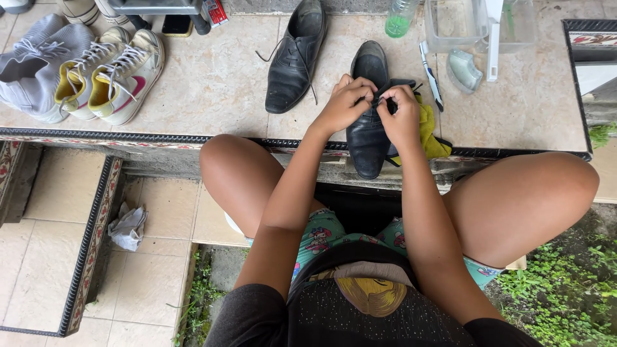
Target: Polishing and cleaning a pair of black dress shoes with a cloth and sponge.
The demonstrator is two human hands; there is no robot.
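A black leather dress shoe [367,132] lies on the tiled ledge [212,83] in front of me, toe pointing toward me and hanging over the edge. My left hand [345,103] and my right hand [400,115] both pinch its black lace [384,97] over the eyelets. Under the shoe's right side lies a yellow cloth [429,132]. The matching black shoe [297,54] rests to the left, its lace loose.
White-and-yellow sneakers [109,74] and grey sneakers [35,61] sit at the left. A toothbrush [430,74], a green bottle [400,18], a clear container [463,26] and a pale brush [464,69] stand at the back right. A crumpled rag [127,226] lies on the lower floor.
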